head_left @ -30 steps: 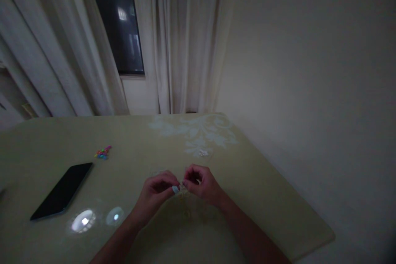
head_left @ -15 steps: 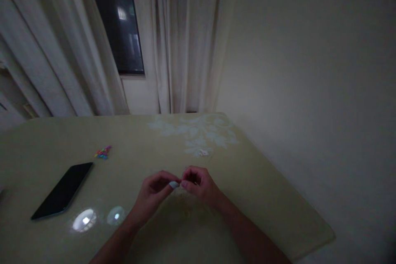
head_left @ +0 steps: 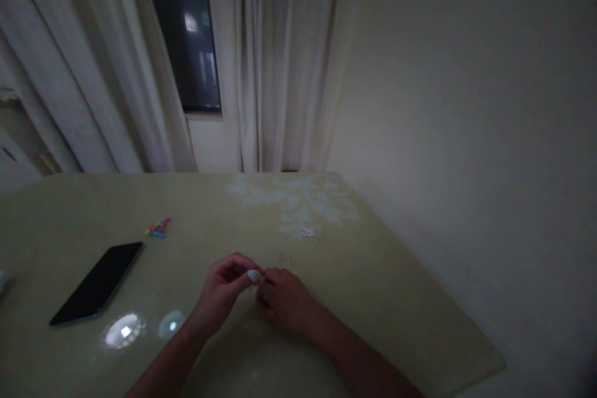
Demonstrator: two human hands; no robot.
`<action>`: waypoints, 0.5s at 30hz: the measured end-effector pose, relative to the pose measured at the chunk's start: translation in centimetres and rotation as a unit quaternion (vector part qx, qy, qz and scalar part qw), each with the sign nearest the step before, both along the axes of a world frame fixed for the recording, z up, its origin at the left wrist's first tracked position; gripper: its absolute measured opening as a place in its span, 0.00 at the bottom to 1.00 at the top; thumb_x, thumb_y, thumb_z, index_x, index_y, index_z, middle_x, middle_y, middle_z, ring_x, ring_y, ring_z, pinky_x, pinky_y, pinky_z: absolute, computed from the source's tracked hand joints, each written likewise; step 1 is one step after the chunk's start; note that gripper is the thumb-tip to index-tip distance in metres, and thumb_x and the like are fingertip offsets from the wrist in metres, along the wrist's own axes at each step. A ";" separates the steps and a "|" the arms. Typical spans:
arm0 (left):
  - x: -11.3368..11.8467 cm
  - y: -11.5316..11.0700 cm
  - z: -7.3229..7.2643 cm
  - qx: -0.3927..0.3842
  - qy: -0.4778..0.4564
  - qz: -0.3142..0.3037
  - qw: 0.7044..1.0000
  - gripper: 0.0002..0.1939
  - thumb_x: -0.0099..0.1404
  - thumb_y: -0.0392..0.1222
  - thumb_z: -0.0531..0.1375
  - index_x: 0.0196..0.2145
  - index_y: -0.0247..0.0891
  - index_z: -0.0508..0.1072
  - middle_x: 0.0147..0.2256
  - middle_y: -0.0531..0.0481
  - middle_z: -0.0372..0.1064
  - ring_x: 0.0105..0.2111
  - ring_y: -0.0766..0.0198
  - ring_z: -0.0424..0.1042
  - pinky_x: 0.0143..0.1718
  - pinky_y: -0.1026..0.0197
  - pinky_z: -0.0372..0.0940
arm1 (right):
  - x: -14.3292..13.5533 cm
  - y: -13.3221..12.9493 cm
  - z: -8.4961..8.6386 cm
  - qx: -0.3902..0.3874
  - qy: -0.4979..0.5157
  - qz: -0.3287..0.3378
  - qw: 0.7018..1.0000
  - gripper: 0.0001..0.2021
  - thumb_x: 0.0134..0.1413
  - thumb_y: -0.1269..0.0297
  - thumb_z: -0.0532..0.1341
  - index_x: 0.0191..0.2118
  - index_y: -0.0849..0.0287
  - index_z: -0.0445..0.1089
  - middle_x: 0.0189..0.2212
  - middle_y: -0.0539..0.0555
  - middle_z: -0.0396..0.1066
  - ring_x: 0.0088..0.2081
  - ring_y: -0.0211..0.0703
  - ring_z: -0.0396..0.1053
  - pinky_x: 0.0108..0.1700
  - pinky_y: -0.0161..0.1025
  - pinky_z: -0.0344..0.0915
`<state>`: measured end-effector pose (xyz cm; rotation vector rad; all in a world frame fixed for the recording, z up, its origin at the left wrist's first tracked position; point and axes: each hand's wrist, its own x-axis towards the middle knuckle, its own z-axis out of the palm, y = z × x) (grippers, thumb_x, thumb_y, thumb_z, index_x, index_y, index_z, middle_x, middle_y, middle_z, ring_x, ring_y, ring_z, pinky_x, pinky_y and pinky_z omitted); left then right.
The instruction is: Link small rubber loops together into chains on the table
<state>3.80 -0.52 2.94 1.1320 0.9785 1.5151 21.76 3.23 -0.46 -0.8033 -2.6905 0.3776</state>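
Observation:
My left hand (head_left: pixel 219 292) is closed in a pinch above the table, thumb and forefinger pressed together. At its thumb tip shows a small pale piece (head_left: pixel 254 275), too small and blurred for me to name its kind. My right hand (head_left: pixel 284 300) meets it from the right, its fingers curled and its back turned up. Its fingertips are at the left fingertips, and what they grip, if anything, is hidden. Beyond the hands, small clear bits (head_left: pixel 286 257) lie on the table, with a little group of white pieces (head_left: pixel 308 232) farther back.
A dark tablet (head_left: pixel 99 283) lies at the left of the glossy table (head_left: pixel 396 298). Behind it is a small pile of colourful pieces (head_left: pixel 158 227). A wall (head_left: pixel 448 137) runs along the right side, and curtains (head_left: pixel 289 62) hang beyond the far edge.
Both hands have shifted slightly left. My right hand has turned over so its back faces up, and its fingers have curled in more. Small clear bits beyond the hands now show.

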 end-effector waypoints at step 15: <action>0.6 0.3 -0.3 0.025 0.054 -0.056 0.997 0.05 0.58 0.43 0.73 0.32 0.42 0.86 0.41 0.44 0.84 0.41 0.55 0.82 0.45 0.59 0.75 | 2.0 0.4 4.4 -0.340 0.402 -0.024 0.850 0.16 0.61 0.50 0.64 0.34 0.59 0.68 0.31 0.48 0.61 0.31 0.37 0.58 0.34 0.36 0.55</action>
